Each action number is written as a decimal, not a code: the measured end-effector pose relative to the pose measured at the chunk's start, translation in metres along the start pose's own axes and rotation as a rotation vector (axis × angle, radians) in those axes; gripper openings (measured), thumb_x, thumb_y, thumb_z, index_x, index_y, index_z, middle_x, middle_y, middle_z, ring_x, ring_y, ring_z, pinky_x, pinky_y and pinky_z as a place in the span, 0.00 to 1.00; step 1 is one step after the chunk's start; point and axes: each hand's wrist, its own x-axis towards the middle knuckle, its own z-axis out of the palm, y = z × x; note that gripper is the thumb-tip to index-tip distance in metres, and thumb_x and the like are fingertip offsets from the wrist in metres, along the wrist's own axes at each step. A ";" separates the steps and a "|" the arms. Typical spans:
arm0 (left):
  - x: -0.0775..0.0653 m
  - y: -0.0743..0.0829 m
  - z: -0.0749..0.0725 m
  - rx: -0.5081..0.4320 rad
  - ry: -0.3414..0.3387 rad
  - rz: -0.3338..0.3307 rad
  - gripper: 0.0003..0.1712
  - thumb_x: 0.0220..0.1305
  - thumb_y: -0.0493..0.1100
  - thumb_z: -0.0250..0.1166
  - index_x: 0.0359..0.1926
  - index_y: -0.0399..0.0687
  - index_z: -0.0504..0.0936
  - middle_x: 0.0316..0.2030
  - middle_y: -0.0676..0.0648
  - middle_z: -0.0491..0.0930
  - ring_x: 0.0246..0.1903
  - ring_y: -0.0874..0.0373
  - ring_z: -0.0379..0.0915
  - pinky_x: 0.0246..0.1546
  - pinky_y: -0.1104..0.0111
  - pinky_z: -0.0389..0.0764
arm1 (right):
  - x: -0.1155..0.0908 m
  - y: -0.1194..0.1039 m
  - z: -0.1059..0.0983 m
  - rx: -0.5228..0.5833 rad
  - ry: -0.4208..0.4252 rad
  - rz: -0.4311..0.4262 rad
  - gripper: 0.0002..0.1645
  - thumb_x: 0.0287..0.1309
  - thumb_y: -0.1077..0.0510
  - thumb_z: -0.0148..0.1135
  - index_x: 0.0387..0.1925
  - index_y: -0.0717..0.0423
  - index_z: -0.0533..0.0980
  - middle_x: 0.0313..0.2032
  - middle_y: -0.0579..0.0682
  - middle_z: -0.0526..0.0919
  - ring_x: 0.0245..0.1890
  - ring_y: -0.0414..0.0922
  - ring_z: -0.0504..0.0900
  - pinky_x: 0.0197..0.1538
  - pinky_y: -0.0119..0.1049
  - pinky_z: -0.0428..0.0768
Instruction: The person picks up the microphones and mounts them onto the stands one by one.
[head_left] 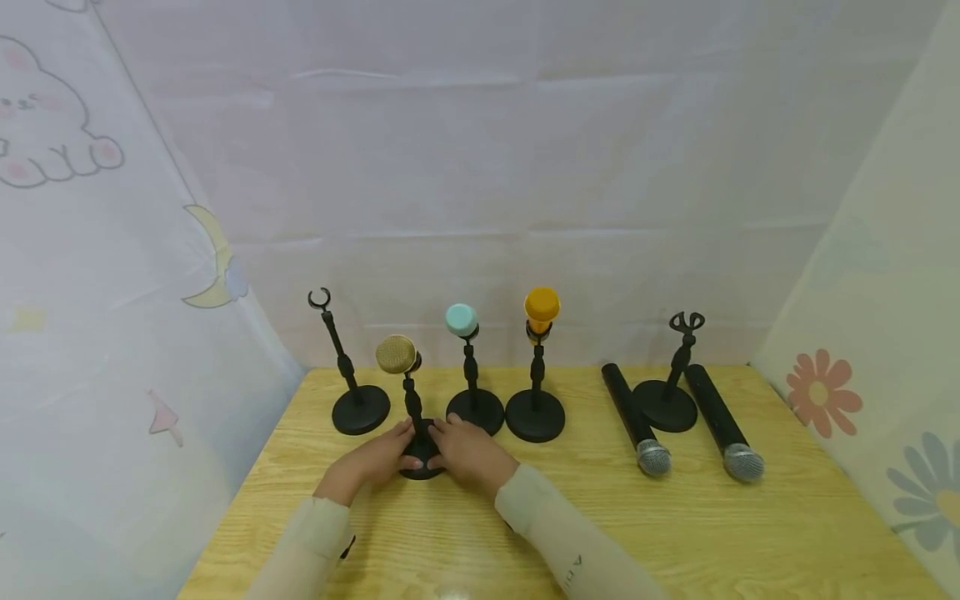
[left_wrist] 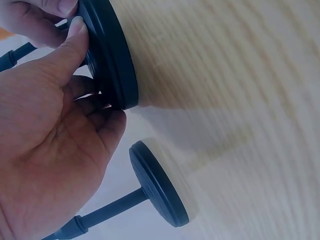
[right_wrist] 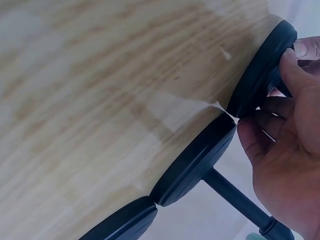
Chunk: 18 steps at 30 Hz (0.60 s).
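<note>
A gold-headed microphone [head_left: 396, 354] sits in the clip of a black microphone stand [head_left: 412, 404] near the table's left middle. From the left, my left hand [head_left: 375, 458] grips the stand's round base, thumb on the near side and fingers around its edge. My right hand [head_left: 474, 454] holds the same base from the right. In the left wrist view the base [left_wrist: 117, 60] stands on the wood, with a second stand's base [left_wrist: 159, 185] apart from it. In the right wrist view the held base [right_wrist: 262, 72] is very close to or touching a neighbouring base [right_wrist: 195, 160].
Behind are a stand with an empty clip [head_left: 360, 410], one with a mint-topped microphone [head_left: 461, 320] and one with an orange microphone [head_left: 542, 308]. At right, two black microphones [head_left: 633, 417] with silver heads lie beside another empty stand [head_left: 665, 407]. Cloth walls [head_left: 525, 167] enclose the table.
</note>
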 end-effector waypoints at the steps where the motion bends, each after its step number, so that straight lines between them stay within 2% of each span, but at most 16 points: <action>1: 0.001 -0.001 -0.001 0.002 -0.004 -0.006 0.43 0.74 0.53 0.59 0.77 0.33 0.56 0.77 0.32 0.49 0.74 0.39 0.56 0.69 0.50 0.66 | 0.002 0.000 0.000 0.003 -0.006 0.004 0.40 0.69 0.34 0.53 0.71 0.55 0.71 0.68 0.50 0.74 0.51 0.42 0.73 0.53 0.30 0.78; 9: 0.004 -0.005 -0.006 -0.035 -0.014 -0.023 0.43 0.73 0.52 0.60 0.77 0.31 0.56 0.77 0.31 0.50 0.73 0.37 0.57 0.69 0.49 0.65 | 0.014 -0.002 -0.003 -0.086 -0.073 0.016 0.41 0.67 0.32 0.53 0.71 0.52 0.70 0.68 0.48 0.74 0.54 0.43 0.73 0.56 0.30 0.77; 13: 0.006 -0.006 -0.009 -0.029 -0.028 -0.025 0.43 0.74 0.51 0.60 0.76 0.29 0.55 0.77 0.30 0.49 0.74 0.36 0.54 0.70 0.48 0.64 | 0.017 -0.001 -0.004 -0.107 -0.083 0.012 0.41 0.68 0.32 0.52 0.72 0.51 0.69 0.69 0.48 0.72 0.58 0.44 0.73 0.59 0.31 0.76; 18: 0.011 -0.009 -0.011 -0.018 -0.034 -0.038 0.43 0.74 0.52 0.59 0.76 0.30 0.55 0.77 0.31 0.49 0.74 0.37 0.53 0.70 0.48 0.63 | 0.020 0.000 -0.006 -0.105 -0.062 0.009 0.40 0.68 0.33 0.52 0.71 0.52 0.70 0.68 0.48 0.73 0.59 0.44 0.73 0.60 0.32 0.76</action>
